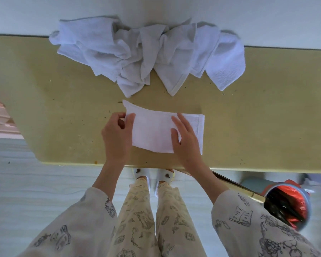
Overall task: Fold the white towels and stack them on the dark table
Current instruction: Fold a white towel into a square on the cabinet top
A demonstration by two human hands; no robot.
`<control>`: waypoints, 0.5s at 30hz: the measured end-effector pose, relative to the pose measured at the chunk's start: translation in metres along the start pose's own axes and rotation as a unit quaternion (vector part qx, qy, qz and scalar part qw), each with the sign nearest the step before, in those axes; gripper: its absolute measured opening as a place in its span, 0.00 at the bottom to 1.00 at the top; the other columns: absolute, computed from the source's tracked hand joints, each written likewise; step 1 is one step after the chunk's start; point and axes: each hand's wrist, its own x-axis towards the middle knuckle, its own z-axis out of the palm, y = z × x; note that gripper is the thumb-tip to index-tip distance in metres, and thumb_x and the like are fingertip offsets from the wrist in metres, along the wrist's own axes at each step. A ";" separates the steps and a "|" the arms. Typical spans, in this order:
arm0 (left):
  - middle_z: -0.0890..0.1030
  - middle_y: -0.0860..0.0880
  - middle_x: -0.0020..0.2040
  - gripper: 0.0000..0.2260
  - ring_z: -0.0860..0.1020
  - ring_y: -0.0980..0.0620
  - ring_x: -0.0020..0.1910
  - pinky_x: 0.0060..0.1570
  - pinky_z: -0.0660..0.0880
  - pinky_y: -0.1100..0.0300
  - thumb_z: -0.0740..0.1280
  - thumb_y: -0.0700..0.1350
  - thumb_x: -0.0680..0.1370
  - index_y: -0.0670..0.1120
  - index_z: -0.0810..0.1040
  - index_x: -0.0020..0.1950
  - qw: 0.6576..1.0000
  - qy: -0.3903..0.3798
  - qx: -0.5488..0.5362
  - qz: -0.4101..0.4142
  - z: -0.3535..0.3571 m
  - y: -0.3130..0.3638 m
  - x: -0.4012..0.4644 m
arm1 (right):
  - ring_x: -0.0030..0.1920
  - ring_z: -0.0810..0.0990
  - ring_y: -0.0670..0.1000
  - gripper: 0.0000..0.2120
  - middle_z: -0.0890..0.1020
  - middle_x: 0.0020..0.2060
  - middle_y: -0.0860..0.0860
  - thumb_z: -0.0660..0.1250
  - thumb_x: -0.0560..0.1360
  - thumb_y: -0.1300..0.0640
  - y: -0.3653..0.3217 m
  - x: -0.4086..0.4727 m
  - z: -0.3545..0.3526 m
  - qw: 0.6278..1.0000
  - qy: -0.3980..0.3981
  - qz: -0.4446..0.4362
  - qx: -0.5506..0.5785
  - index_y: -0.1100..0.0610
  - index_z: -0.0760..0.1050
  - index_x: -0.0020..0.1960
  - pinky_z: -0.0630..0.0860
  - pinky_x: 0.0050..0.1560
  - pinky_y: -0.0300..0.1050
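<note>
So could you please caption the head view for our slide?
Left hand pinches and right hand presses a half-folded towel.

Partly folded white terry towel (156, 130) lying flat near the front edge of the yellowish table top (63, 108), left end lifted and curling. Crumpled heap of white terry towels (146, 52) bunched along the far edge.

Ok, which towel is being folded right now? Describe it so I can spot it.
On the tan table, near its front edge, the flat folded towel lies under both hands. The left hand pinches its end; the right hand presses it. The pile behind is crumpled.
</note>
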 end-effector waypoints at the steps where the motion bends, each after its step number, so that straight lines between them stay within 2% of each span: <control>1: 0.71 0.56 0.30 0.04 0.69 0.59 0.29 0.32 0.66 0.75 0.65 0.46 0.77 0.48 0.73 0.44 1.000 -0.010 -0.003 0.019 0.004 0.009 -0.006 | 0.65 0.71 0.48 0.16 0.72 0.67 0.51 0.57 0.80 0.59 0.000 -0.003 -0.013 0.998 0.041 0.030 0.031 0.57 0.72 0.66 0.68 0.63 0.39; 3: 0.71 0.56 0.29 0.04 0.69 0.58 0.27 0.32 0.66 0.73 0.65 0.46 0.77 0.48 0.73 0.43 0.998 -0.039 0.001 0.058 0.019 0.022 -0.017 | 0.50 0.80 0.48 0.12 0.80 0.55 0.52 0.58 0.79 0.62 0.007 -0.006 -0.034 0.982 0.083 0.130 0.107 0.57 0.77 0.57 0.76 0.54 0.42; 5: 0.70 0.56 0.28 0.04 0.69 0.58 0.26 0.30 0.66 0.72 0.65 0.47 0.77 0.47 0.74 0.44 0.993 -0.077 0.013 0.090 0.041 0.028 -0.027 | 0.41 0.82 0.48 0.10 0.83 0.45 0.53 0.58 0.78 0.64 0.017 -0.007 -0.048 0.955 0.081 0.213 0.192 0.56 0.78 0.52 0.79 0.51 0.48; 8: 0.69 0.58 0.29 0.06 0.69 0.58 0.27 0.30 0.67 0.71 0.64 0.47 0.78 0.44 0.74 0.47 0.983 -0.130 0.047 0.120 0.077 0.030 -0.039 | 0.40 0.83 0.51 0.10 0.83 0.39 0.51 0.58 0.78 0.64 0.031 -0.005 -0.056 0.942 0.067 0.249 0.215 0.57 0.78 0.50 0.79 0.52 0.53; 12: 0.74 0.52 0.34 0.07 0.73 0.53 0.33 0.36 0.71 0.60 0.63 0.46 0.78 0.42 0.74 0.49 0.972 -0.192 0.068 0.115 0.111 0.029 -0.049 | 0.40 0.82 0.50 0.09 0.82 0.36 0.49 0.59 0.78 0.61 0.036 -0.002 -0.056 0.937 0.052 0.274 0.208 0.56 0.79 0.47 0.78 0.54 0.53; 15: 0.76 0.52 0.38 0.08 0.74 0.54 0.35 0.39 0.73 0.60 0.62 0.45 0.79 0.42 0.75 0.53 0.967 -0.225 0.056 0.101 0.120 0.028 -0.053 | 0.39 0.82 0.48 0.10 0.82 0.36 0.49 0.59 0.78 0.61 0.039 0.000 -0.057 0.931 0.041 0.287 0.219 0.58 0.79 0.46 0.78 0.54 0.52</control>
